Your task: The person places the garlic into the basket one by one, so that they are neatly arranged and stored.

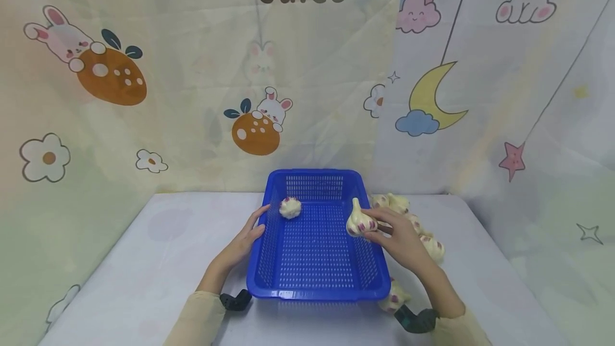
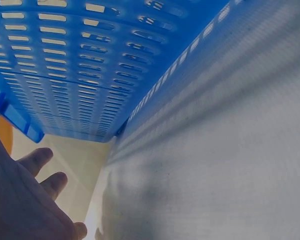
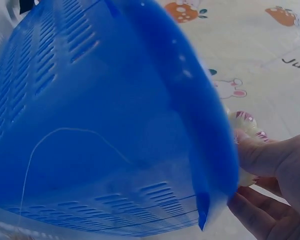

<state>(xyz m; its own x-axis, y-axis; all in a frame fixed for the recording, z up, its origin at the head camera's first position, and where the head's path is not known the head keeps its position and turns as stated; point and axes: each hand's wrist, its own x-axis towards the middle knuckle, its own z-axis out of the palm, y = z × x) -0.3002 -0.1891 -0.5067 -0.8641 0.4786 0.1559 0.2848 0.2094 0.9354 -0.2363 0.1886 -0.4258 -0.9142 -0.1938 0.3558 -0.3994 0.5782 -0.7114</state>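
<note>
right hand (image 1: 401,236) pinches a garlic bulb (image 1: 359,222) between thumb and fingertips, holding it just over the right rim of the blue slotted basket (image 1: 314,287). left hand (image 1: 247,239) lies with relaxed, straight fingers against the basket's left wall, gripping nothing. to do this well, i'd judge the bulb should clear the rim fully before the pinch loosens, low over the floor so it doesn't roll, while the left hand steadies the basket. one garlic bulb in the basket (image 1: 290,207) sits near the far left corner; loose bulbs (image 1: 432,247) lie on the worktop (image 1: 144,260) just right of the basket, beside the right hand.
</note>
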